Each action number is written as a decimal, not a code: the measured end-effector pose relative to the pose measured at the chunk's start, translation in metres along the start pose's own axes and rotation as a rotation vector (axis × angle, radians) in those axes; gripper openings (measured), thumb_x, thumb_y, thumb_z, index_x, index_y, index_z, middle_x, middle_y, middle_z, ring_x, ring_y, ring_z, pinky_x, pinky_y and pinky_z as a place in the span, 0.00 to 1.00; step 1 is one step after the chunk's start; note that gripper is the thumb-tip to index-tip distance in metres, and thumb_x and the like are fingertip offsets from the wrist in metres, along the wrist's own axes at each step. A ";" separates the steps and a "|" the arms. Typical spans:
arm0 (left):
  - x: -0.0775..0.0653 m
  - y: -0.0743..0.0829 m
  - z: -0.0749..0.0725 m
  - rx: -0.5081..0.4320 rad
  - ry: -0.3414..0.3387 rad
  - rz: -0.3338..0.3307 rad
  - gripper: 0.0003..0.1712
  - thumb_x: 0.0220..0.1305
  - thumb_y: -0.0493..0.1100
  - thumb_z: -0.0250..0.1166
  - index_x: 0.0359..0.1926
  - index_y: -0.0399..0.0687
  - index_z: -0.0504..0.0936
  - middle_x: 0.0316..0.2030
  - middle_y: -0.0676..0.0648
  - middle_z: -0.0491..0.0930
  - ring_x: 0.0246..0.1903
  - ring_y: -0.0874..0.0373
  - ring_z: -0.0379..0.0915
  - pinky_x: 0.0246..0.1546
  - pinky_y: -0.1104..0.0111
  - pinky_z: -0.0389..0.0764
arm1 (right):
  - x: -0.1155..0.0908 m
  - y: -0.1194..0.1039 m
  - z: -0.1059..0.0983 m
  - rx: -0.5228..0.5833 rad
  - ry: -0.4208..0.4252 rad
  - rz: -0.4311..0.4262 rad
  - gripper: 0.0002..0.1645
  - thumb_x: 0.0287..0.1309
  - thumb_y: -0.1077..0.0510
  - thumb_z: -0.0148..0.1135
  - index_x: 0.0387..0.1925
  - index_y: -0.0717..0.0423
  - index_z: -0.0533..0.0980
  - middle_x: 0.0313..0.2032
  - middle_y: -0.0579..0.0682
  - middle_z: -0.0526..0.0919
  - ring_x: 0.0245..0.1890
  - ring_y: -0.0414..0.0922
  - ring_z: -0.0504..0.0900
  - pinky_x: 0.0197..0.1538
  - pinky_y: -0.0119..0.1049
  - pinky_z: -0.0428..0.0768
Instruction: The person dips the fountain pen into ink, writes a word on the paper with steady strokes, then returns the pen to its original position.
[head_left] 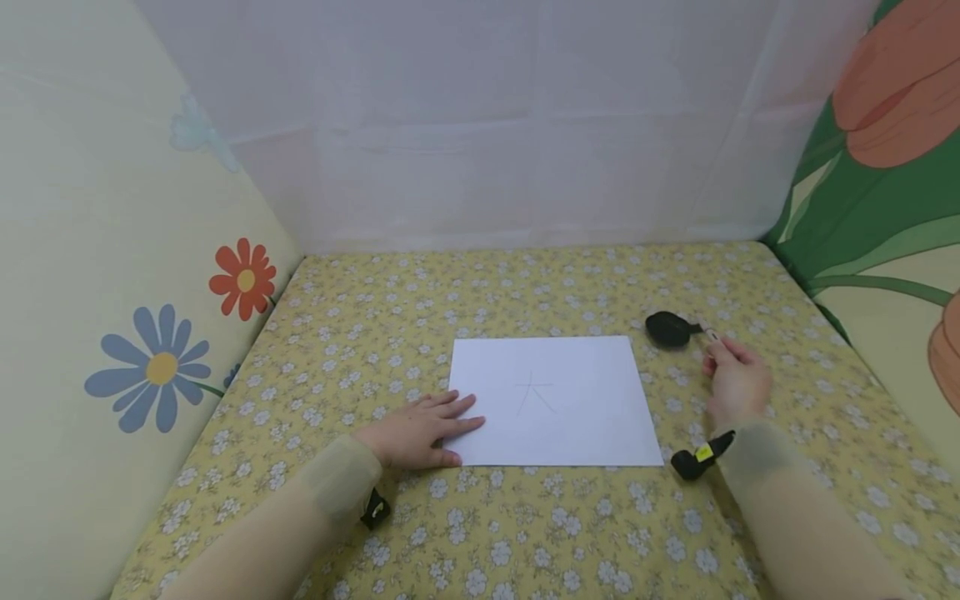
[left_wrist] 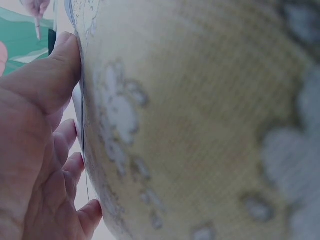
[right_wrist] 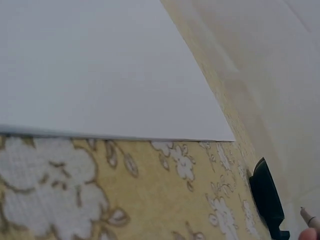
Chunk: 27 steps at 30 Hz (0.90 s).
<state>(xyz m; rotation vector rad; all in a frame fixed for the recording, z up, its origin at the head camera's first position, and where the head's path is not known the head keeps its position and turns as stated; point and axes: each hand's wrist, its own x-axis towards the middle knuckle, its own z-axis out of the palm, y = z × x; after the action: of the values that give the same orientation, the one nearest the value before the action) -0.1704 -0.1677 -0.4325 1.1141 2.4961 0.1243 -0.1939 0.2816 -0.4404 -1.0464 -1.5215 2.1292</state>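
A white sheet of paper [head_left: 600, 425] lies on the flowered cloth, with thin grey strokes [head_left: 534, 396] like a character in its middle. My left hand [head_left: 412, 432] rests palm down at the sheet's left edge, its fingers spread over the paper. To the right of the sheet, my right hand [head_left: 738, 383] pinches a slim pale pen [head_left: 711, 335]. The pen's dark tip shows at the corner of the right wrist view, where most of that hand is out of frame. Close by the pen lies a black oval object [head_left: 667, 330] with a short narrow handle.
Yellow cloth with white flowers [head_left: 360, 333] covers the table. A pale curtain [head_left: 525, 150] hangs behind it. Printed panels with flowers stand left [head_left: 67, 292] and right [head_left: 892, 200]. Each wrist wears a black strap-on camera.
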 end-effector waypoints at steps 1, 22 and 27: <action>0.000 0.000 0.000 0.000 -0.001 -0.002 0.38 0.67 0.64 0.54 0.74 0.66 0.54 0.75 0.51 0.42 0.74 0.48 0.35 0.70 0.46 0.46 | 0.002 0.001 0.000 0.000 0.006 0.004 0.23 0.63 0.57 0.62 0.59 0.52 0.75 0.47 0.46 0.78 0.40 0.40 0.78 0.34 0.25 0.79; 0.000 0.000 0.000 0.001 0.000 0.007 0.38 0.67 0.64 0.53 0.74 0.65 0.54 0.75 0.51 0.42 0.74 0.49 0.35 0.71 0.48 0.45 | 0.017 0.015 0.005 -0.017 0.035 0.002 0.22 0.65 0.60 0.59 0.59 0.59 0.73 0.41 0.47 0.78 0.32 0.38 0.77 0.26 0.24 0.78; 0.000 0.000 0.000 -0.001 0.001 0.005 0.38 0.67 0.63 0.54 0.74 0.65 0.55 0.75 0.51 0.42 0.74 0.49 0.35 0.71 0.48 0.45 | 0.017 0.015 0.006 -0.067 0.031 -0.001 0.24 0.66 0.59 0.58 0.62 0.58 0.72 0.40 0.47 0.77 0.33 0.37 0.76 0.28 0.23 0.78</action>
<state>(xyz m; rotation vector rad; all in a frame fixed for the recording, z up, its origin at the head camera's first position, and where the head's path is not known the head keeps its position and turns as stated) -0.1705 -0.1673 -0.4326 1.1204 2.4935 0.1276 -0.2071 0.2823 -0.4594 -1.0957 -1.5889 2.0640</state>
